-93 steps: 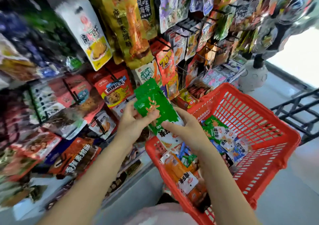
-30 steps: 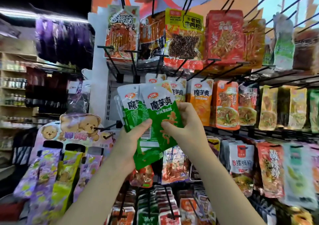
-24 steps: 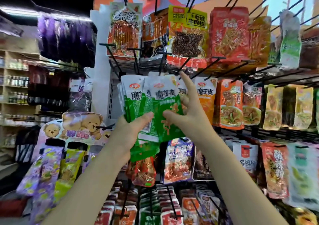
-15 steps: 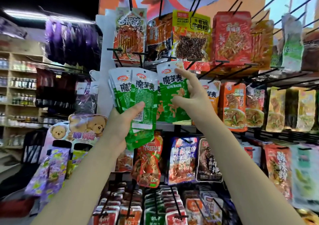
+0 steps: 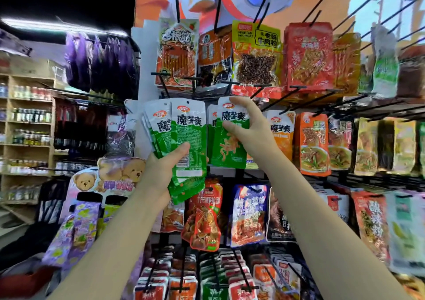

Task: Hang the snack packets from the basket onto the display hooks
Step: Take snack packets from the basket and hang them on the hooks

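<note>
Head view, wide-angle. Centre of rack [image 5: 236, 173] brightly and evenly lit; packet colours saturated, no hard shadows on the forearms. Upper left corner near black, crossed by one blown-out ceiling light strip [image 5: 64, 27]. Specular glare on the foil packets [image 5: 255, 55] of the top row (print partly washed out). Strong barrel distortion: hooks splay outward, shelves [image 5: 27, 124] at left bow. Right and lower edges smeared, text there illegible. Central packet print sharp.

one head-worn view, close up, facing forward and up at the display hooks [image 5: 282, 93].
</note>
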### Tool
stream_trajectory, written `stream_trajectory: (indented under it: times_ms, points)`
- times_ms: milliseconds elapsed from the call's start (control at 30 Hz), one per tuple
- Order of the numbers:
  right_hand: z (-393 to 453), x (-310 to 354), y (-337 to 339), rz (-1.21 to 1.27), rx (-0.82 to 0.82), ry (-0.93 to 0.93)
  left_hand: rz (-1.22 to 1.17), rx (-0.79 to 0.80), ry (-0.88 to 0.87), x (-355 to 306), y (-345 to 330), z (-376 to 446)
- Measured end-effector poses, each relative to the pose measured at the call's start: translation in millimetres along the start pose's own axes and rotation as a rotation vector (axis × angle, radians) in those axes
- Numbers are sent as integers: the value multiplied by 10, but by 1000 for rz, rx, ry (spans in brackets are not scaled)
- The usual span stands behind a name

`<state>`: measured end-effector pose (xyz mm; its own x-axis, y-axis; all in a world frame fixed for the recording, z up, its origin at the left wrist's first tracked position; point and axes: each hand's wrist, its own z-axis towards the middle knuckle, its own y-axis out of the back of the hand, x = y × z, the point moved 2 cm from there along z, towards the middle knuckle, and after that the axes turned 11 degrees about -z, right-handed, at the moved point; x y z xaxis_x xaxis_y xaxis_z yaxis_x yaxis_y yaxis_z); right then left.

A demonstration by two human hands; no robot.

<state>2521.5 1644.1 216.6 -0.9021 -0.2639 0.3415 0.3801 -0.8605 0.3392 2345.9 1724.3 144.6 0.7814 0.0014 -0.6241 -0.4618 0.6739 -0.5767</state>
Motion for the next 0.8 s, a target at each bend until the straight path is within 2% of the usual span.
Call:
stream_trajectory:
  times_ms: [200,333,567,800]
  points:
    - [122,16,-68,-19,-16,-11,7,-65,11,-12,63,33]
    - [163,-3,-115,5,-46,0,18,-44,-15,5,92,91]
    - [156,-46,-118,55,-83,-7,19,-38,51,44,153,137]
    - [182,-31,-85,-54,-38,-139,24,33,71,76,81,136]
